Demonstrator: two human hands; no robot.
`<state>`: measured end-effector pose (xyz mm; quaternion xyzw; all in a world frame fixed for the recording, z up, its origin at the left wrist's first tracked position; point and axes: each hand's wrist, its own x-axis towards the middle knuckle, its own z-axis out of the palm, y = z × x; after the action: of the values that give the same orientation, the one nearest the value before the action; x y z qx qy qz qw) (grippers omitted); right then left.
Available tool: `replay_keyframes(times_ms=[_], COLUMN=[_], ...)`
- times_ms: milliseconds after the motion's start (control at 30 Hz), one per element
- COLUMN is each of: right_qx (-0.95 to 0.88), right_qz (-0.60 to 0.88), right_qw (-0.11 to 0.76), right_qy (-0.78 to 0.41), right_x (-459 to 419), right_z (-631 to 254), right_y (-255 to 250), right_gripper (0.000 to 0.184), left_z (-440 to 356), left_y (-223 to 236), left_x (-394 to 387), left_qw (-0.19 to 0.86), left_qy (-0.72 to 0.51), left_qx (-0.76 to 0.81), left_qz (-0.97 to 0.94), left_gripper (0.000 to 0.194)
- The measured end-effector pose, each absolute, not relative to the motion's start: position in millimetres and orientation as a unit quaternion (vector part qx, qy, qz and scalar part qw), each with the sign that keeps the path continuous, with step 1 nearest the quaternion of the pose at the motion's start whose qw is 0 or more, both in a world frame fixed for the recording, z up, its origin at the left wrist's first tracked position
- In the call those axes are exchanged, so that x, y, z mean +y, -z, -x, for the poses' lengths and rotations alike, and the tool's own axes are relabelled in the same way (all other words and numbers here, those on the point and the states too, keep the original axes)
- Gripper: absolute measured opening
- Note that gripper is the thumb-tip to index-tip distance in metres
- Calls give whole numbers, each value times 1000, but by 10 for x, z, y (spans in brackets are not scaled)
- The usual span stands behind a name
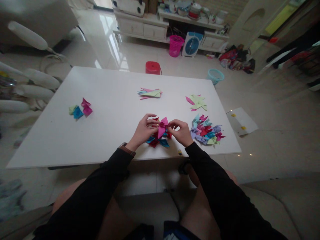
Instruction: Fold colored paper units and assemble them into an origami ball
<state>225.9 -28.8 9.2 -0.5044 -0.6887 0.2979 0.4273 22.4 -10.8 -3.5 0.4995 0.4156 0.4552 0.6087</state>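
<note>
Near the front edge of the white table [110, 110], a pink folded-paper piece [163, 127] is held between my two hands. My left hand [143, 130] pinches its left side, with a watch on that wrist. From the right, the fingers of my right hand [180, 131] close on its other side. Beneath it lies a small heap of red and blue folded papers [163, 143], partly covered by my hands. Just right of my right hand sits a pile of colourful paper cranes [207, 130].
Flat folded strips [150, 93] lie at the table's back middle, and green and pink folded pieces [197, 102] at the right. Several folded papers [78, 112] rest at the left. A tiny figure [180, 152] stands by the front edge. Beyond are a red bin [153, 68] and blue basket [215, 76].
</note>
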Motion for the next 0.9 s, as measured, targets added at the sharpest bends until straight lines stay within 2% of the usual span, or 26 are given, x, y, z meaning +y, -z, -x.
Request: replay_keyframes(times_ms=[133,367,500,667,900], right_qx=[-693,-693,-688,-658,-678], right_qz=[562,696,717,749,731], right_qw=[392,183,113,68,79], right_qy=[-224,-54,5,25,9], right_x=[-253,-94,-108,-126,-87], right_z=[-2596,-3363,-3484,-3560,-3621], right_y=[-65,130,256,296,313], right_gripper=[7,14,16,17,20], left_z=[-247,-242,-199,-135,-78], left_y=[121,157,118,86,58], left_x=[-87,-79,-96,-90,-88], left_qw=[582,525,522,503,503], left_qy=[-457,-431,-425,-421,-416], left_qx=[431,456,463,480,489], left_qz=[-517,-575,-577,-582,-578], left_gripper=[53,33,28,27,26])
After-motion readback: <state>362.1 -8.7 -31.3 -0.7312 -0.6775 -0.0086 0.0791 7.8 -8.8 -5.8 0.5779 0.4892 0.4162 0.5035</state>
